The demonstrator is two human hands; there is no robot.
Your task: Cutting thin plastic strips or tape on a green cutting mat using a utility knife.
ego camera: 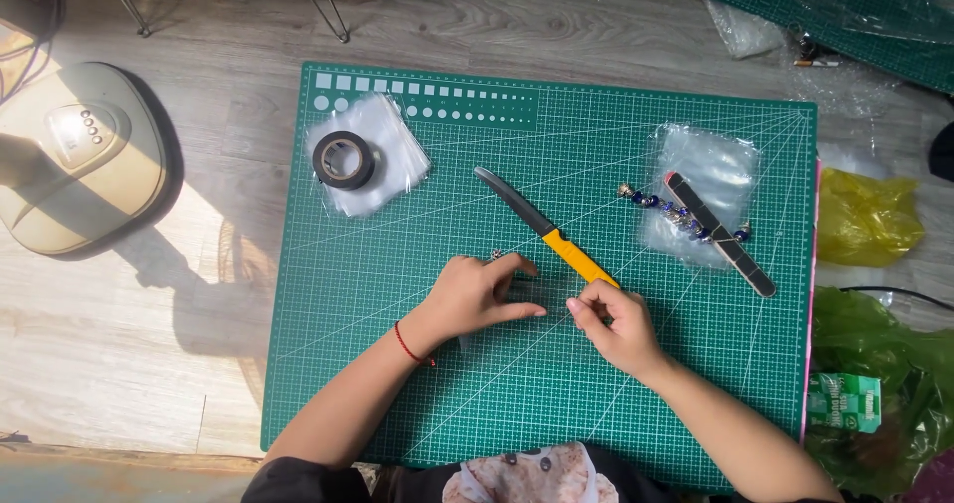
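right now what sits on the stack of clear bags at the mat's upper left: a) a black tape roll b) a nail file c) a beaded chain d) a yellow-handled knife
a: the black tape roll rests on the stack of clear bags there.

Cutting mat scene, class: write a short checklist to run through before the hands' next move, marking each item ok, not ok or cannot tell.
1. Both hands over the cutting mat: ok.
2. Left hand holds a small clear piece: cannot tell.
3. Yellow-handled knife lies clear of the left hand: ok.
4. Right hand clear of the knife handle: not ok, it touches.
5. Tape roll sits apart from the hands: ok.
6. Beaded strand lies on its clear bag: ok.
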